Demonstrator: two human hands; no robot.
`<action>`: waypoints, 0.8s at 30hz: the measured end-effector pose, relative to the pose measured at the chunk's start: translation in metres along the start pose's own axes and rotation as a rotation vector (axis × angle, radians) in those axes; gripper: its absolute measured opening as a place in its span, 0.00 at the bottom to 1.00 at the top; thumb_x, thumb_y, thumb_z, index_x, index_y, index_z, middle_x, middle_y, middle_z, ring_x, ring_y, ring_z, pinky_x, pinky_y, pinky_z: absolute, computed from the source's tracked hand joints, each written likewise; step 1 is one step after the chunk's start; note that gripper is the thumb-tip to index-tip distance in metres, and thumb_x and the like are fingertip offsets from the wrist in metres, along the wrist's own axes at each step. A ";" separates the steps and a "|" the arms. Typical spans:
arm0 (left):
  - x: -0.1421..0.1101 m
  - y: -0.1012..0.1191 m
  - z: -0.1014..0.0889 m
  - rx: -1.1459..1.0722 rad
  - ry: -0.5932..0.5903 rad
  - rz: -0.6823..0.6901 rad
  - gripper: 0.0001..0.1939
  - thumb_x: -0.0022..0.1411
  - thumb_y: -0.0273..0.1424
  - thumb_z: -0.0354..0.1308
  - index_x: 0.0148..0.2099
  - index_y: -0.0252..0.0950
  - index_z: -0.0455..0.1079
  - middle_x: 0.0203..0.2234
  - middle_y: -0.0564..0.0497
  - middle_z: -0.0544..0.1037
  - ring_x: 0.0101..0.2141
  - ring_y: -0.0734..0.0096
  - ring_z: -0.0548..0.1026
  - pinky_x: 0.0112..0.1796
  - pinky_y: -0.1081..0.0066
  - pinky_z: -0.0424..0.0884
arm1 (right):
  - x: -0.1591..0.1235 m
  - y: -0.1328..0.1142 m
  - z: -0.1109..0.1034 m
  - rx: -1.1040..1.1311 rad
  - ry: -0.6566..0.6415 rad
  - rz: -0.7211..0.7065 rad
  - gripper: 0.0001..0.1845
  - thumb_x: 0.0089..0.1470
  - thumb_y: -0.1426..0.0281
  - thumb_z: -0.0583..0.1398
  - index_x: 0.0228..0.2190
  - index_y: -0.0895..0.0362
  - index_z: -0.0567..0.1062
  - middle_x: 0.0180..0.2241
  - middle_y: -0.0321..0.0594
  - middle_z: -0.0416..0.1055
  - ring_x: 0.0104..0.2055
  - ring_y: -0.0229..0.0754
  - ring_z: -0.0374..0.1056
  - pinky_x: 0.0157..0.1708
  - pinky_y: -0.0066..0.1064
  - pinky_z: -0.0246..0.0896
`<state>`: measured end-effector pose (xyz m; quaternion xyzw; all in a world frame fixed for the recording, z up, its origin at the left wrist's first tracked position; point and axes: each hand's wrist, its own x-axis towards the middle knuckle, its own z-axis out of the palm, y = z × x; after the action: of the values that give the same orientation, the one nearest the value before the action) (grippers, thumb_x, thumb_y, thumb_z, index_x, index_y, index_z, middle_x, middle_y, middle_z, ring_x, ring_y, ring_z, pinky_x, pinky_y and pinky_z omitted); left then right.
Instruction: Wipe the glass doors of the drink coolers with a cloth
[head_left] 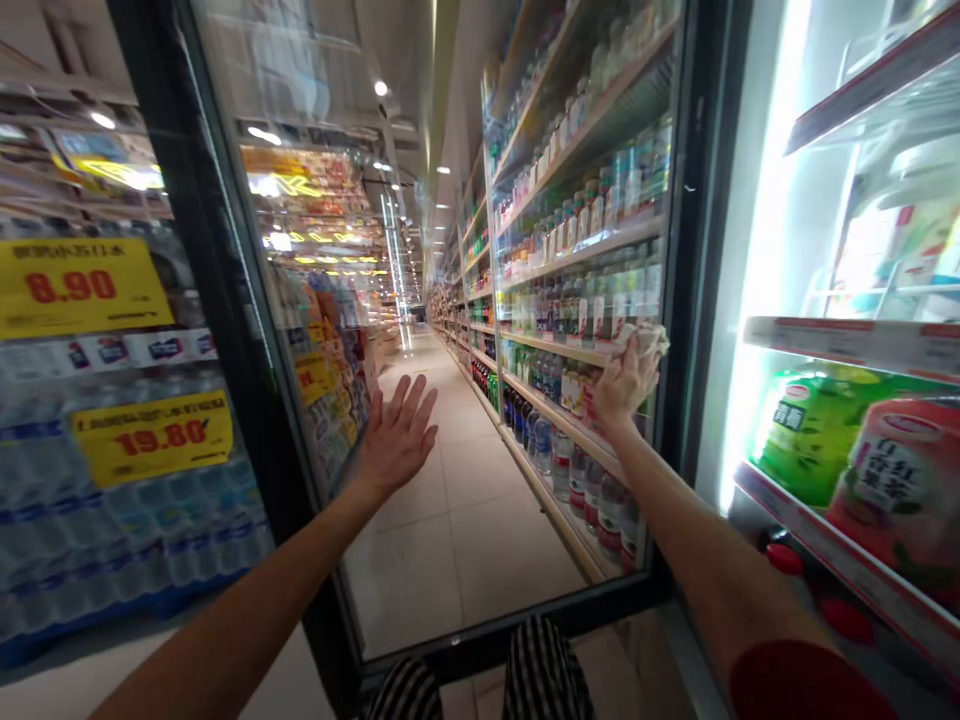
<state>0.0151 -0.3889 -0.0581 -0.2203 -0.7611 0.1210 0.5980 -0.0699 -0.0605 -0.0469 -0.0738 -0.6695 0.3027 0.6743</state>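
Observation:
A glass fridge door in a black frame stands swung out in front of me. My left hand is spread flat at the left part of the pane, fingers apart, holding nothing. At the pane's right side, near the black frame, my right hand presses a crumpled whitish cloth against the glass. Its fingers are closed over the cloth and partly hidden by it. The glass shows shelves of bottles and a long aisle; whether these are reflected or seen through, I cannot tell.
Right of the door, lit fridge shelves hold a green drink pack and a red one. Stacked water bottles with yellow price signs stand at left. Striped trousers show below the door.

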 end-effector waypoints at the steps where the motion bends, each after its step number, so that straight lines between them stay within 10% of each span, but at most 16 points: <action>1: 0.000 0.000 0.000 0.004 0.000 0.002 0.31 0.60 0.31 0.50 0.64 0.38 0.45 0.60 0.43 0.54 0.62 0.62 0.44 0.60 0.53 0.40 | -0.007 -0.011 0.000 0.009 -0.025 -0.050 0.27 0.56 0.69 0.44 0.57 0.57 0.58 0.61 0.50 0.49 0.64 0.52 0.41 0.56 0.57 0.42; 5: 0.000 -0.001 0.000 0.012 -0.005 -0.003 0.31 0.60 0.32 0.50 0.64 0.38 0.46 0.60 0.43 0.55 0.62 0.63 0.43 0.60 0.53 0.39 | -0.055 -0.059 -0.003 0.121 -0.326 -0.823 0.25 0.53 0.68 0.52 0.54 0.47 0.63 0.60 0.38 0.53 0.64 0.46 0.40 0.61 0.49 0.35; 7: 0.000 -0.001 -0.001 0.013 -0.012 -0.005 0.31 0.60 0.32 0.50 0.64 0.37 0.47 0.60 0.43 0.55 0.62 0.63 0.44 0.60 0.53 0.39 | -0.061 -0.056 -0.004 0.147 -0.382 -0.989 0.24 0.52 0.68 0.53 0.52 0.43 0.64 0.59 0.33 0.55 0.63 0.43 0.43 0.61 0.46 0.34; 14: 0.000 0.001 -0.003 0.035 -0.036 -0.011 0.29 0.60 0.34 0.49 0.63 0.37 0.50 0.60 0.43 0.56 0.62 0.61 0.46 0.60 0.53 0.39 | 0.004 -0.009 0.010 0.038 0.039 -0.118 0.28 0.58 0.69 0.40 0.60 0.57 0.50 0.62 0.53 0.45 0.64 0.54 0.38 0.55 0.61 0.38; 16: 0.000 0.001 -0.003 0.030 -0.033 -0.013 0.30 0.60 0.35 0.49 0.63 0.37 0.49 0.60 0.43 0.56 0.62 0.62 0.45 0.60 0.54 0.39 | -0.009 -0.029 0.010 0.047 0.019 -0.169 0.28 0.57 0.69 0.42 0.59 0.56 0.52 0.61 0.52 0.46 0.64 0.55 0.37 0.55 0.60 0.40; 21: 0.000 -0.001 -0.003 0.006 -0.019 0.004 0.32 0.59 0.35 0.50 0.63 0.37 0.47 0.60 0.42 0.55 0.62 0.62 0.44 0.60 0.54 0.38 | -0.057 -0.058 -0.001 0.110 -0.268 -0.821 0.22 0.53 0.67 0.53 0.50 0.44 0.66 0.59 0.35 0.55 0.62 0.46 0.46 0.60 0.47 0.37; 24: 0.000 0.000 -0.004 -0.001 -0.035 -0.003 0.32 0.59 0.36 0.50 0.64 0.37 0.47 0.60 0.42 0.55 0.62 0.61 0.44 0.60 0.53 0.38 | -0.032 -0.026 -0.005 0.048 -0.272 -0.768 0.22 0.54 0.67 0.52 0.51 0.46 0.66 0.59 0.38 0.56 0.62 0.47 0.46 0.60 0.51 0.35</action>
<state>0.0188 -0.3896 -0.0573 -0.2174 -0.7716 0.1237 0.5848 -0.0546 -0.0958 -0.0621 0.2380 -0.7242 0.0515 0.6452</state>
